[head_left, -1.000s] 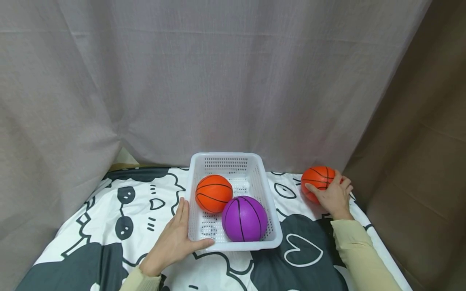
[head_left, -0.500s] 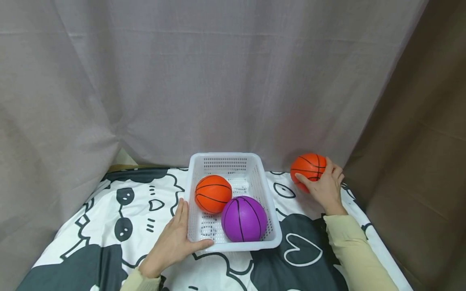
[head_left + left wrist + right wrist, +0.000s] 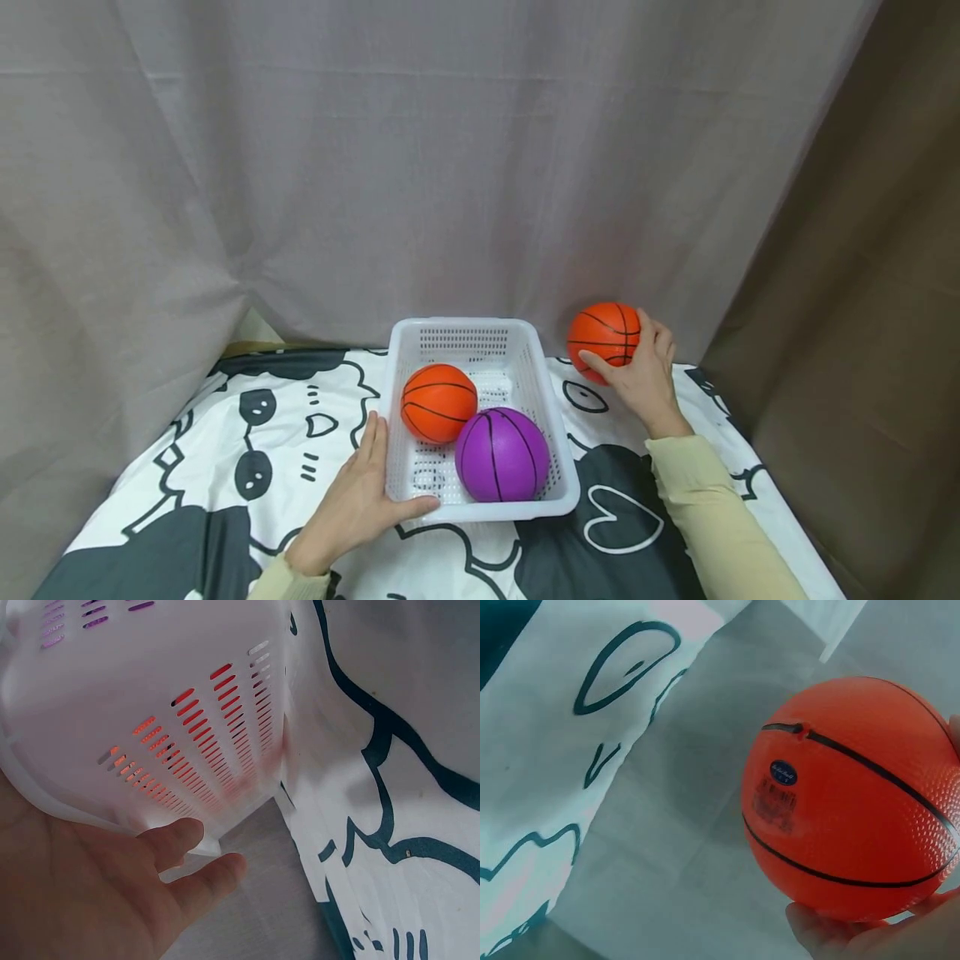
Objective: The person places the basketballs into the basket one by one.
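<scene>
A white perforated plastic basket (image 3: 467, 323) stands on the patterned cloth, holding an orange toy basketball (image 3: 438, 402) and a purple toy basketball (image 3: 502, 455). My left hand (image 3: 352, 504) rests with straight fingers against its left wall, the thumb lying at the near rim. In the left wrist view the fingers touch the outside of the slotted wall (image 3: 90, 697). To the basket's right, my right hand (image 3: 645, 379) grips a second orange basketball (image 3: 602, 335), which appears raised off the cloth. The right wrist view shows this ball (image 3: 840, 817) with thumb and fingers at its sides.
A black and white cartoon cloth (image 3: 622, 517) covers the table. Grey curtain (image 3: 480, 167) hangs close behind the basket, and a brown curtain (image 3: 862, 375) borders the right side. The table's far edge runs just behind the basket.
My right hand has lifted the orange basketball and carried it leftward toward the basket. The left hand, the basket and its two balls have stayed in place.
</scene>
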A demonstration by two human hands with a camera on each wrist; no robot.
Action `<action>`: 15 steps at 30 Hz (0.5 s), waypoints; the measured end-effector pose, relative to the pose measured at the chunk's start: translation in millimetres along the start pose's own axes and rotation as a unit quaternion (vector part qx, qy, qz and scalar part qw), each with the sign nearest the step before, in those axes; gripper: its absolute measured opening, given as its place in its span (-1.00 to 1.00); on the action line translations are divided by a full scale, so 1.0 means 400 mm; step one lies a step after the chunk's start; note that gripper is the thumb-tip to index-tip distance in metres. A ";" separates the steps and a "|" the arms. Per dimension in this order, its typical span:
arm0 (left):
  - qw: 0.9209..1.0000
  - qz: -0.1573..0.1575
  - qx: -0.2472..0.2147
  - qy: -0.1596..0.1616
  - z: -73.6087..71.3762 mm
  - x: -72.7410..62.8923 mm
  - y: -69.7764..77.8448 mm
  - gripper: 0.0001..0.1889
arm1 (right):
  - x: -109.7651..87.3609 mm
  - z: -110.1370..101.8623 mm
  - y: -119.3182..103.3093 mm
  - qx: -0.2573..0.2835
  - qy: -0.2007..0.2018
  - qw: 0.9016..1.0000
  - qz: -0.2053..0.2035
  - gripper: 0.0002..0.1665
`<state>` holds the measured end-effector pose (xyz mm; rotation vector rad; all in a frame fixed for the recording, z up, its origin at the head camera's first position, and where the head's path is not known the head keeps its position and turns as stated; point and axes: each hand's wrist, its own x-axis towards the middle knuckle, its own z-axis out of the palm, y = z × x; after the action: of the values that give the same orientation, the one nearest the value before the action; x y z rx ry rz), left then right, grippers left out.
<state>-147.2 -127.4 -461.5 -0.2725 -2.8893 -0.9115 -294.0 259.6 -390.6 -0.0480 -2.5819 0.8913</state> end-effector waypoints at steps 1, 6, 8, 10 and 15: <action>1.000 0.000 0.003 -0.001 0.000 -0.001 0.000 0.42 | 0.000 0.004 -0.006 0.002 -0.002 1.000 -0.006 0.34; 1.000 0.004 0.009 0.004 -0.002 -0.002 -0.002 0.41 | 0.002 0.023 -0.043 0.010 -0.007 0.999 -0.045 0.34; 1.000 0.003 0.007 0.006 -0.003 -0.002 -0.002 0.41 | 0.003 0.031 -0.058 0.012 -0.011 0.998 -0.057 0.34; 1.000 0.002 0.006 0.008 -0.003 -0.002 -0.001 0.41 | 0.002 0.038 -0.072 0.016 -0.011 0.998 -0.065 0.34; 1.000 -0.003 0.006 0.001 -0.002 -0.002 -0.001 0.41 | -0.005 0.059 -0.106 0.032 -0.011 0.997 -0.076 0.32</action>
<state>-146.5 -128.3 -461.0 -0.2624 -2.8946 -0.8949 -297.0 211.9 -382.9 0.1748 -2.5350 0.9203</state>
